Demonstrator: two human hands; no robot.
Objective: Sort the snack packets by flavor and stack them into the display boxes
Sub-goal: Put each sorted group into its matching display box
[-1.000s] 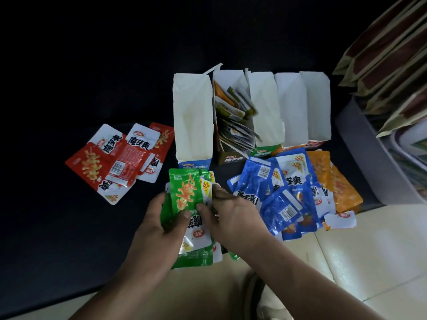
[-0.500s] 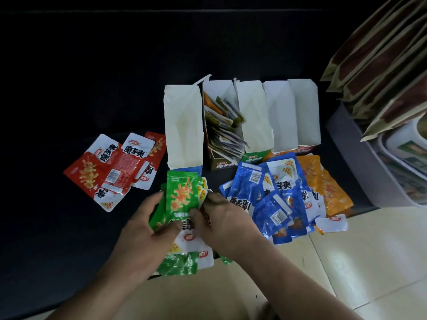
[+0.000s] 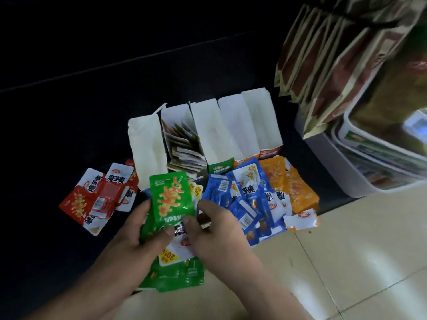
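A stack of green snack packets [image 3: 172,199] sits at the centre, held from both sides. My left hand [image 3: 138,234] grips its left edge with the thumb on top. My right hand [image 3: 215,232] pinches its lower right part. More green packets [image 3: 175,277] lie under my hands. Red packets [image 3: 97,199] lie on the left, blue packets [image 3: 245,199] on the right, orange packets [image 3: 293,185] beyond those. A row of display boxes [image 3: 208,135] with raised white flaps stands behind; one box holds mixed packets [image 3: 184,148].
A grey bin [image 3: 328,158] with brown paper bags [image 3: 335,54] and white tubs stands at the right. The packets lie on a dark surface [image 3: 57,135]. Beige floor tiles [image 3: 358,250] fill the lower right. One torn orange-white packet [image 3: 300,219] lies at the tile edge.
The view has swung and tilted, so everything sits lower and rotated. My hands keep hold of the green stack, whose top packet now shows more fully.
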